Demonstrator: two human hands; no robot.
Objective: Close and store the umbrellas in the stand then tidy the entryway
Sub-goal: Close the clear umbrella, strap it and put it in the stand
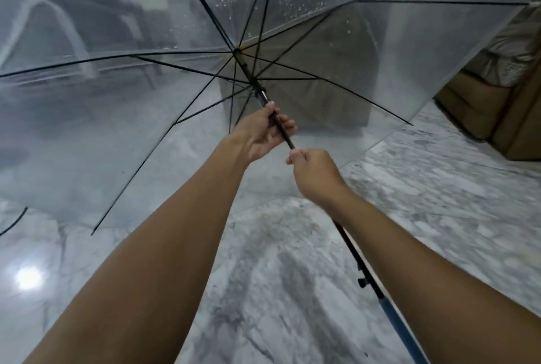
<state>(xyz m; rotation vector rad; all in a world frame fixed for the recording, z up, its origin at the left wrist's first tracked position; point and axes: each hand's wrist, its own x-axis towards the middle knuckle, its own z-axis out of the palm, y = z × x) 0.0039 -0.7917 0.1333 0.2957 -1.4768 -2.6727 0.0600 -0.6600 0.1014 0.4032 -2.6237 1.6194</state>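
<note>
At the centre of the frame our right hand is clenched on the shaft, and our left hand grasps it just under the runner. The open clear umbrella fills the upper frame, so we should press the catch and slide the runner down evenly.

A single head-worn camera looks forward and down along both outstretched arms, close to the open umbrella, with the marble floor below.
</note>
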